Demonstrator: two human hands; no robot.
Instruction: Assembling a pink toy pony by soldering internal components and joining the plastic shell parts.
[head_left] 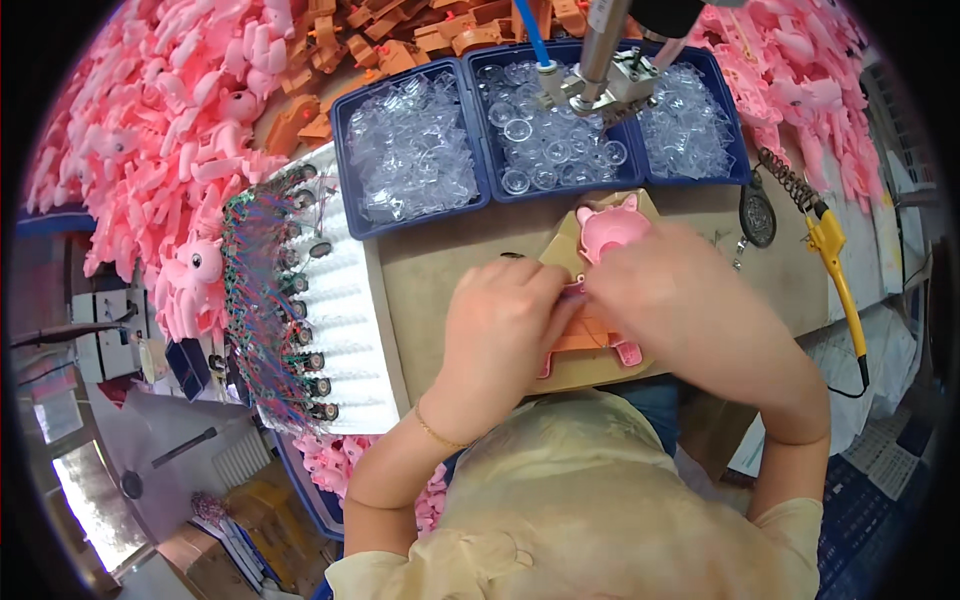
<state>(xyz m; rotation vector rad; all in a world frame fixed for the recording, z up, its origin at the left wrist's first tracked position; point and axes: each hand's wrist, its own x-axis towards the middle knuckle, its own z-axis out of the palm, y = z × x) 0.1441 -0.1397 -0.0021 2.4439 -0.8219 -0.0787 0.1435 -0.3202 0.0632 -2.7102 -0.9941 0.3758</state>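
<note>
A pink plastic animal-shaped toy shell (612,232) lies hollow side up on a tan block (565,252) in front of me. An orange plastic piece (583,333) sits in its lower part, with pink feet showing below. My left hand (503,315) is at the shell's left side, thumb and forefinger pinched together over its middle; what is between them is too small to tell. Over the shell's right side is my right hand (655,290), slightly blurred, its fingers curled down and mostly hidden. Both hands cover the middle of the shell.
Blue bins (487,190) of clear plastic parts stand behind, under a metal tool head (605,90). Wired round components (310,360) lie on white foam (345,330) at left. Pink toy parts (170,130) and orange pieces (400,50) are heaped beyond. A yellow-handled tool (835,260) hangs right.
</note>
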